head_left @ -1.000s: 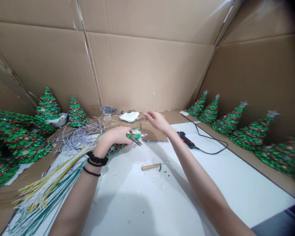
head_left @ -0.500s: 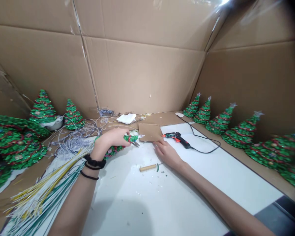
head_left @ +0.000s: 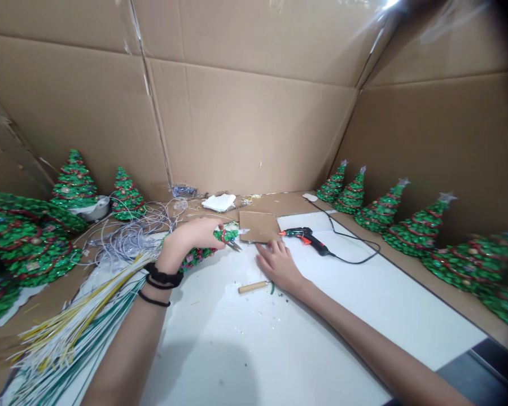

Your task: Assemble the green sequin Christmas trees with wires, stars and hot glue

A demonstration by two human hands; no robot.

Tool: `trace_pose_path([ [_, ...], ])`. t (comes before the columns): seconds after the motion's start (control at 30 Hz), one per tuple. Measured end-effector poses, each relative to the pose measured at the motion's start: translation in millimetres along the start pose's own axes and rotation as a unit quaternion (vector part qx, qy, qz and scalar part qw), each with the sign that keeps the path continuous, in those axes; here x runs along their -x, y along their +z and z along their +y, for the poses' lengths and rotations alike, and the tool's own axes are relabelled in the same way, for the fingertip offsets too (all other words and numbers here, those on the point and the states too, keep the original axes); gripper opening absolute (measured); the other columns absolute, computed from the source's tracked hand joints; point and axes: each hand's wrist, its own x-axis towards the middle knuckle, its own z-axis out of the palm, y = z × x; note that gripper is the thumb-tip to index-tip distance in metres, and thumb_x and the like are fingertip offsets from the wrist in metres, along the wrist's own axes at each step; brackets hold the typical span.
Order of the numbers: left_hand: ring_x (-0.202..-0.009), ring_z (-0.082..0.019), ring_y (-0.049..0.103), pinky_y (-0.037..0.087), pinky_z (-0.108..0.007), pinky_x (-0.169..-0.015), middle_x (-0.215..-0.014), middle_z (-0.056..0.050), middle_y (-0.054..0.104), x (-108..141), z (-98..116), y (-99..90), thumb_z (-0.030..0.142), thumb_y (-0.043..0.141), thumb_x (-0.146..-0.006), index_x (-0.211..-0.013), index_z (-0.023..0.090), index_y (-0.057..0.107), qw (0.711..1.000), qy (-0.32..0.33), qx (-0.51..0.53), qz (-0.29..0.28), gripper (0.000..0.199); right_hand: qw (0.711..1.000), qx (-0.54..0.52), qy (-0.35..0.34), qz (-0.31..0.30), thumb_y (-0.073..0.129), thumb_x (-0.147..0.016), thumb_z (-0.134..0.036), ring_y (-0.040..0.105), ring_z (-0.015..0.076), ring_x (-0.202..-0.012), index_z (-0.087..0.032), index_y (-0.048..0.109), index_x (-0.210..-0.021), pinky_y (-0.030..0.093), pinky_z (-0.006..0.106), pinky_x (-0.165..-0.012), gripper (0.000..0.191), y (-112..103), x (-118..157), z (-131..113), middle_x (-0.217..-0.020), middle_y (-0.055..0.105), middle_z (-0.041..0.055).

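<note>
The small tree (head_left: 198, 258) in the left hand (head_left: 188, 242) is glittery green, wound with a red spiral, like the trees (head_left: 127, 197) along the walls. The glue gun (head_left: 307, 239) is black and orange-red, the stems (head_left: 80, 316) yellow, white and green, the cardboard (head_left: 254, 225) plain tan.

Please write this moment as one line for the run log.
left hand: holds glittery green tree, small scissors | right hand: on white board, near hot glue gun

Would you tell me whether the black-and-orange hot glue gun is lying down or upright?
Lying down: the black-and-orange hot glue gun rests flat on the white board.
</note>
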Motion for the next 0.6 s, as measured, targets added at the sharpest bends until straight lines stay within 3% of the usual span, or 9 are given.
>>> trace_pose_path([
  [0.4,-0.084,-0.022,0.061,0.043,-0.027,-0.066,-0.098,-0.004,0.067,3.8,2.7,-3.9,0.039,0.057,-0.067,-0.094,0.023,0.058,1.000,-0.008,-0.006,-0.003,0.032,0.998,0.013,-0.054,0.006,0.033,-0.094,-0.041,0.042,0.0261,-0.095,-0.029,0.052,-0.129,0.030,0.038,-0.082,0.042,0.0,-11.5,-26.7,-0.102,0.049,0.0109],
  [0.6,-0.079,-0.021,0.061,0.042,-0.026,-0.062,-0.092,-0.004,0.068,4.9,3.6,-5.9,0.038,0.057,-0.068,-0.089,0.022,0.059,1.000,-0.006,0.001,-0.008,0.027,0.999,0.023,-0.025,0.022,0.034,-0.094,-0.036,0.041,0.0255,-0.092,-0.029,0.058,-0.122,0.029,0.038,-0.081,0.038,2.3,-9.6,-25.0,-0.099,0.051,0.0106],
])
